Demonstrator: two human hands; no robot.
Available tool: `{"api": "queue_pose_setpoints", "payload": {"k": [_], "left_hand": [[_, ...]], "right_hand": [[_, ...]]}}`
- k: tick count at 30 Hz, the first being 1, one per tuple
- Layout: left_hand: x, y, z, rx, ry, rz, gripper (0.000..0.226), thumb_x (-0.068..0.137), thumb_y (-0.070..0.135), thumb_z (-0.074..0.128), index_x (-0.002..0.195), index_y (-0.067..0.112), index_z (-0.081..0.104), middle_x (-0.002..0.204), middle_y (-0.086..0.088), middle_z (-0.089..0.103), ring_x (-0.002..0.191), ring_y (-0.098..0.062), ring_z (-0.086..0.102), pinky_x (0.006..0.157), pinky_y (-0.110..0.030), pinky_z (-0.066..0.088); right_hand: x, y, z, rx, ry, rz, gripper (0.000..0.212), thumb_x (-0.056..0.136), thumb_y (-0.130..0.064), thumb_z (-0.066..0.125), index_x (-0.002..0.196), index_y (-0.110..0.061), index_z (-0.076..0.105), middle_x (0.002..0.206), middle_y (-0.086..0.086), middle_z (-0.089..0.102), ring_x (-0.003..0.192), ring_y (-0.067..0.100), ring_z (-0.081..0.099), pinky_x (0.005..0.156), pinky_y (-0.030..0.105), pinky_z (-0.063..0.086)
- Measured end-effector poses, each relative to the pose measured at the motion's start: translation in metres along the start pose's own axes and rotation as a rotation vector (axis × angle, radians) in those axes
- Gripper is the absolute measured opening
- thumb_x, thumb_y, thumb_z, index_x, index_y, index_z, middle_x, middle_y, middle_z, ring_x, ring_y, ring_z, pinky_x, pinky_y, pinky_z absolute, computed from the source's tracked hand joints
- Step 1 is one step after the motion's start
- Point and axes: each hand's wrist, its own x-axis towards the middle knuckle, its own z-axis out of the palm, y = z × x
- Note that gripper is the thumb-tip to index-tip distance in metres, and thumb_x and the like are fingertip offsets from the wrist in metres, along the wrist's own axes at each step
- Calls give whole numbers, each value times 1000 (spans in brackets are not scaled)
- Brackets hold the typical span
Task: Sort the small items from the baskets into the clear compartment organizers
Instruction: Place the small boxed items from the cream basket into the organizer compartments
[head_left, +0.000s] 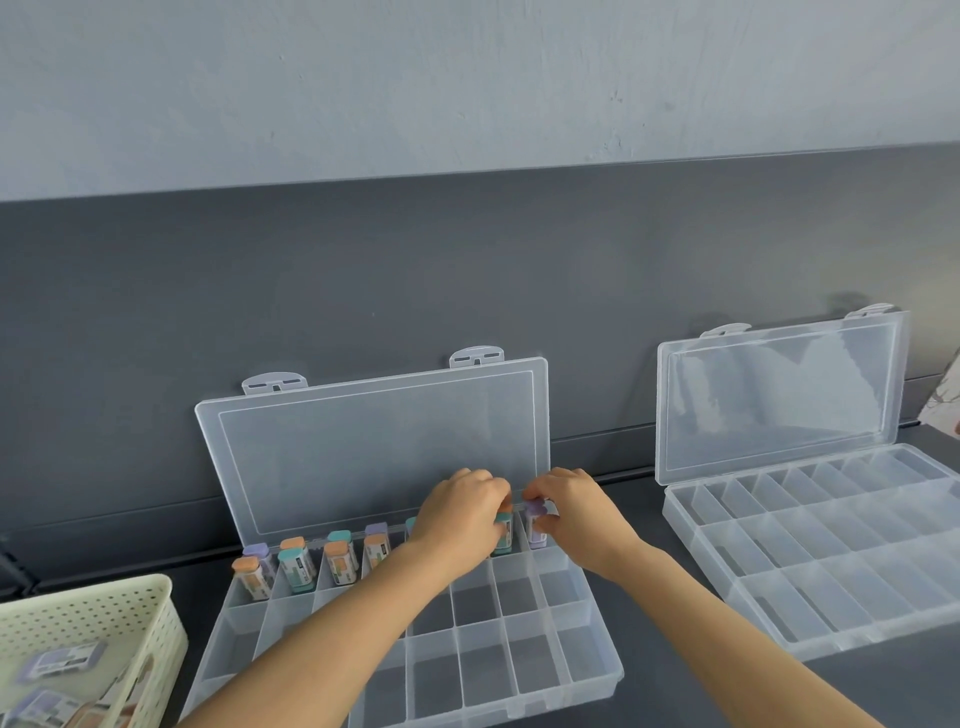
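Two small capped pieces are occupying my hands in the head view, the only view there is. My left hand (460, 512) is curling its fingers round a teal-capped piece (503, 538), and my right hand (576, 514) is pinching a purple-capped piece (535, 522) near its top. Both pieces are standing upright in the back row of the near organizer (519, 670), the purple one in the rightmost compartment and the teal one in the compartment just beside it. Further left in that row, other capped pieces (340, 561) are standing in pairs, showing orange, teal and purple tops. The organizer's lid (374, 457) is leaning open against the dark wall (467, 286). A second organizer (831, 561) is lying open well to my right, with nothing in it that I can make out. The cream basket (78, 613) at my lower left is holding more pieces (57, 662), lying flat.

I am judging these pieces to be light and stiff, with smooth wrappers that could slip, so I am favouring a hold at the cap end, between thumb and fingertips. Standing tall in narrow compartments, they are looking easy to tip, and a nudge to one could topple its neighbour.
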Motion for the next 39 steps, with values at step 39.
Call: {"api": "queue_pose_setpoints", "payload": {"k": [39], "left_hand": [[-137,-119,-100,-78,31,-38,69,85,56,59,144,29,37,148,12,37,128,-8,43,103,-26,38]], "right_hand": [[-25,-175,1,73,-77,-4,53,89,-32,62,139,-22,45,140,-1,49,117,19,55,96,25,41]]}}
